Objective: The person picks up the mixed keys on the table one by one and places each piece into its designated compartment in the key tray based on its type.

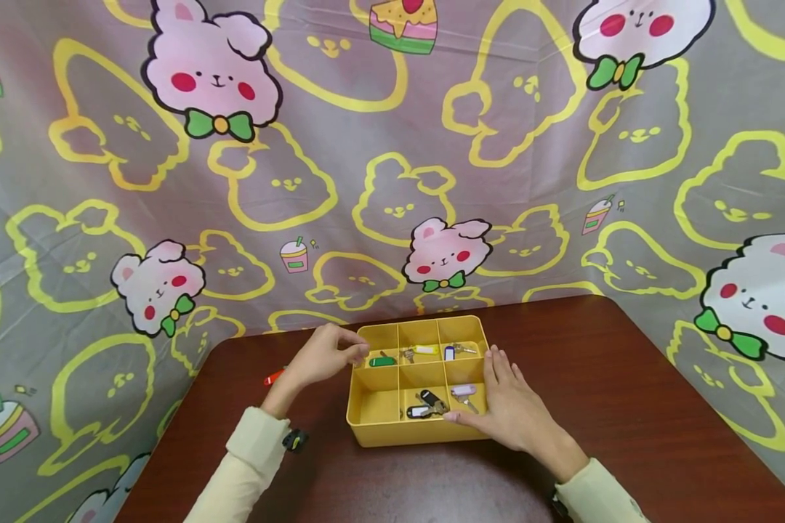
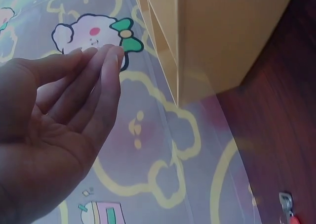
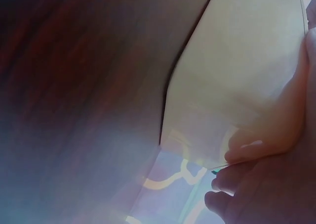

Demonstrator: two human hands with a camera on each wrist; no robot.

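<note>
A yellow divided box [image 1: 425, 434], with two rows of three compartments, stands on the table. In the back row lie keys with a green tag [image 1: 382, 361], a yellow tag [image 1: 425, 349] and a blue tag [image 1: 449, 354]. Keys with black tags [image 1: 432, 399] are in the front middle compartment, and one with a lilac tag [image 1: 463, 390] is at front right. My left hand [image 1: 320, 354] hovers at the back left compartment, fingers loosely bent and nothing visible in them. Along the box's right side rests my right hand [image 1: 520, 410], fingers straight, thumb over the front rim.
A red key tag [image 1: 273, 377] lies on the dark brown table [image 1: 602, 392] left of the box, partly behind my left wrist; its metal key [image 2: 285, 200] shows in the left wrist view. A patterned cloth [image 1: 366, 218] hangs behind and beside the table.
</note>
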